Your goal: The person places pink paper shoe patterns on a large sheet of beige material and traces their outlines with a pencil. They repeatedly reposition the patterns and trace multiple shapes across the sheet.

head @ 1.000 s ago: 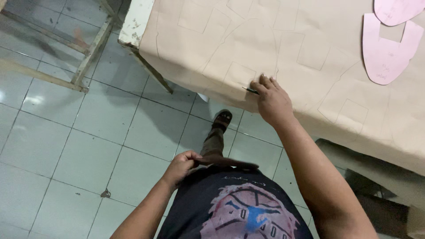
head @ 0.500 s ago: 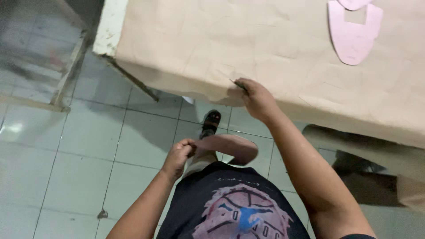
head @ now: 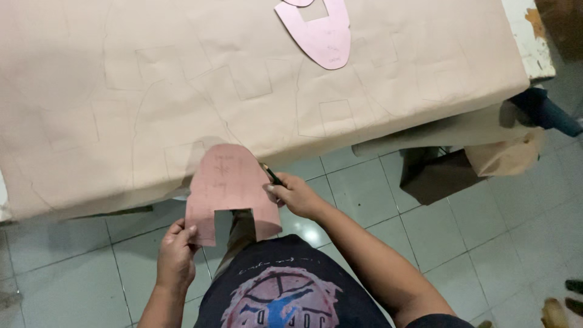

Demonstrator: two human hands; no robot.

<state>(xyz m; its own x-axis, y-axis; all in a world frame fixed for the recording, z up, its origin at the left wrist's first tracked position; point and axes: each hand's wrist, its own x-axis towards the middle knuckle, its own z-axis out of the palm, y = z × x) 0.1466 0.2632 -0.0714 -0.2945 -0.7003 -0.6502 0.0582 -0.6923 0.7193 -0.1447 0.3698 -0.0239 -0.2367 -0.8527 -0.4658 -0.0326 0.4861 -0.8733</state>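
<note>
My left hand (head: 176, 250) grips the lower left corner of a pink card pattern piece (head: 226, 185), rounded at the top with a square notch at the bottom. It is held up in front of the table's near edge. My right hand (head: 294, 195) holds a dark pen (head: 271, 175) and touches the pattern's right edge. A large sheet of beige material (head: 182, 79) marked with traced outlines covers the table. A second pink pattern piece (head: 322, 36) lies on the sheet at the far side.
Beige and dark brown scraps (head: 437, 170) hang and lie below the table's right end. The table's white corner (head: 528, 36) shows at the top right. Grey tiled floor (head: 486, 237) lies below. Someone's feet (head: 565, 304) show at the bottom right.
The view swung left to right along the table. My left hand rose from my waist holding the pink pattern piece. My right hand left the sheet's edge and now touches the pattern.
</note>
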